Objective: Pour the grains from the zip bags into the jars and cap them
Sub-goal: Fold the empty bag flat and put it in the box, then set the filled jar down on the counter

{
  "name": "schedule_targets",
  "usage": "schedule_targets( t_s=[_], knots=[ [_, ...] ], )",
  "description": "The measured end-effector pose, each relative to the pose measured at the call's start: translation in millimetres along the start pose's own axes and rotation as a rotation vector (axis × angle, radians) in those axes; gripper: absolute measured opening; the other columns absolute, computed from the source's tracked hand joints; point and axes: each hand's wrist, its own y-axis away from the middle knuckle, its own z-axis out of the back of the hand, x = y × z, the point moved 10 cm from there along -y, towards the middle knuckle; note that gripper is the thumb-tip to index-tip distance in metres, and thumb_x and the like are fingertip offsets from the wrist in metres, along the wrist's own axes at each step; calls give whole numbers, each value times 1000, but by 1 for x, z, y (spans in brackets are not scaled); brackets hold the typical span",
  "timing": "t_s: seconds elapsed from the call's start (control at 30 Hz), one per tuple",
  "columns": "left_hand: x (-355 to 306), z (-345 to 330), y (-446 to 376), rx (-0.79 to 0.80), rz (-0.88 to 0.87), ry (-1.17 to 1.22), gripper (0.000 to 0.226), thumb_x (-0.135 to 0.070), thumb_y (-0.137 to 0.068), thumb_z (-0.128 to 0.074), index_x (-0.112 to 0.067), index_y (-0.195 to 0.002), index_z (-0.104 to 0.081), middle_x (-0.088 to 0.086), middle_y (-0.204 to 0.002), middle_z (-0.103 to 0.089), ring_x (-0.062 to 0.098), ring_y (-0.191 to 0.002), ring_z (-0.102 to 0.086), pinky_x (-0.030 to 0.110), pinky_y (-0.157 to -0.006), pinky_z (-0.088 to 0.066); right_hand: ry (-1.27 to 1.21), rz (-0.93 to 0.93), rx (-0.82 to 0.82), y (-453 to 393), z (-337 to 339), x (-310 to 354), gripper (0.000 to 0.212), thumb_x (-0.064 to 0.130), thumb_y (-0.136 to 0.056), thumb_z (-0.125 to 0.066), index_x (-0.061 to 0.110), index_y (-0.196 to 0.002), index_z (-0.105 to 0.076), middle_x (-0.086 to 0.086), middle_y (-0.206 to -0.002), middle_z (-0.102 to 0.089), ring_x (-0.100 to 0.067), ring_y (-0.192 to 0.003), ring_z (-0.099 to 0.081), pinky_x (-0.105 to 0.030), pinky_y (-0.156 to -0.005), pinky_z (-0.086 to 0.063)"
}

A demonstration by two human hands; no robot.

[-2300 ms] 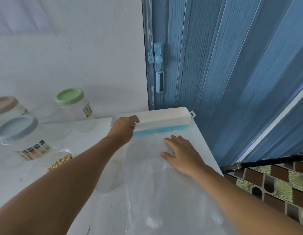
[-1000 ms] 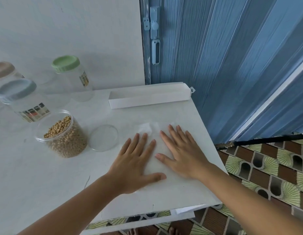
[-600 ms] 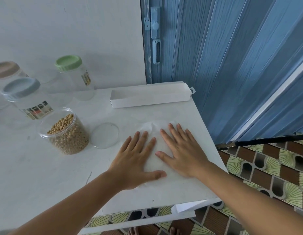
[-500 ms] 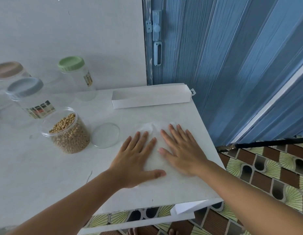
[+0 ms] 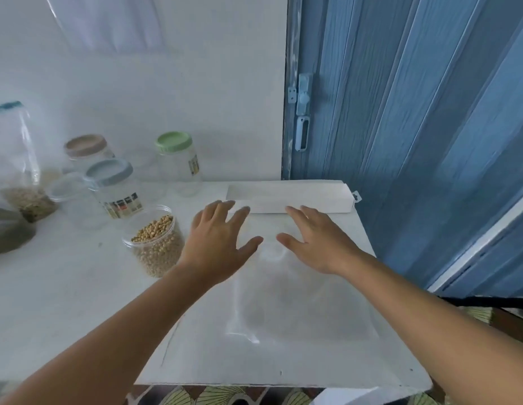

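Both hands are being lifted forward from where they were pressed flat side by side half a second ago, and a wider gap is now being kept between them. More of the left end of the worktop is being brought into view too, with standing bags now showing there.

The left hand is being held released, fingers spread and straight, above the white worktop. The right hand is being held the same way, open and grasping nothing. Whether either palm is touching the surface cannot be told. An empty clear plastic zip bag is lying flat beneath and behind both hands, toward the wrists.

Just beyond the fingertips, a long white open cardboard box is lying across the worktop. Just left of the left hand, an uncapped clear jar of beige round grains is standing upright. Further left and beyond it are being seen a clear jar with a grey-blue lid, a clear jar with a green lid and a clear jar with a tan lid, all capped. Well to the left of the left hand, a clear zip bag with brownish grain is standing upright. A blue ribbed folding door is rising beyond the right hand.
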Motion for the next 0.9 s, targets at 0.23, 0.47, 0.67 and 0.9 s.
schedule_targets(
  t_s=[0.23, 0.47, 0.67, 0.9],
  knots=[
    [100, 64, 19, -98, 270, 6, 89, -76, -89, -51, -23, -159, -38, 9, -162, -36, 32, -151, -26, 51, -121, -29, 80, 181, -5, -43, 6, 103, 83, 73, -100, -34, 29, -166, -9, -3, -174, -9, -23, -160, -9, -45, -128, -18],
    [178, 62, 43, -44, 309, 97, 108, -92, -80, -46, -21, -160, -31, 6, -161, -36, 30, -149, -31, 52, -120, -35, 110, 200, 26, -66, -35, 170, 85, 74, -99, -34, 29, -166, -8, -5, -174, -9, -24, -160, -8, -45, -128, -17],
    [209, 24, 47, 174, 271, 452, 123, -87, -66, -73, -25, -161, -26, 0, -160, -40, 16, -140, -45, 44, -112, -45, 164, 22, 246, -81, -84, 171, 106, 76, -87, -57, 31, -166, -1, -7, -166, -26, -30, -153, -25, -46, -116, -35],
    [221, 2, 40, 166, 227, 688, 116, -75, -56, -88, -30, -150, -36, -9, -138, -50, 14, -122, -53, 32, -95, -48, 205, -115, 320, -77, -108, 155, 126, 66, -75, -79, 32, -165, 2, -6, -162, -27, -30, -150, -25, -46, -115, -38]
  ],
)
